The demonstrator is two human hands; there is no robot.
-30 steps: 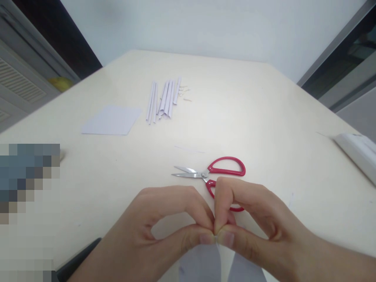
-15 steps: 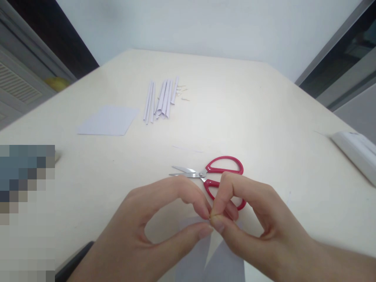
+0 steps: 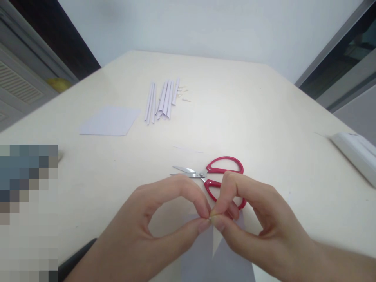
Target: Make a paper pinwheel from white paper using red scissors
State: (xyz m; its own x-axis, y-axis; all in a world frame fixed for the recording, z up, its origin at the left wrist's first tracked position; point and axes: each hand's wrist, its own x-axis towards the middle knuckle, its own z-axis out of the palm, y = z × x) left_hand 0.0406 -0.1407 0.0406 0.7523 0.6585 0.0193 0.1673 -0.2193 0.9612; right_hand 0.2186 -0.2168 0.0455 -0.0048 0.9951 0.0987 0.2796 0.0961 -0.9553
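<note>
My left hand (image 3: 152,231) and my right hand (image 3: 252,223) meet near the table's front edge, each pinching with thumb and forefinger the top corner of a pale lilac sheet of paper (image 3: 205,258). The sheet hangs down below the fingertips with a notch or fold line running from the pinch. Just behind my right fingers lie red-handled scissors (image 3: 217,174), blades pointing left, partly hidden by that hand.
Farther back on the cream table (image 3: 264,117) lie several rolled paper tubes (image 3: 161,100), small paper scraps (image 3: 183,94) and a flat lilac sheet (image 3: 110,120). A white object (image 3: 357,152) sits at the right edge, a dark object (image 3: 76,260) at bottom left.
Both hands have lifted slightly away from me, and more of the sheet shows below the pinch. The left thumb briefly came off the corner and has closed on it again.
</note>
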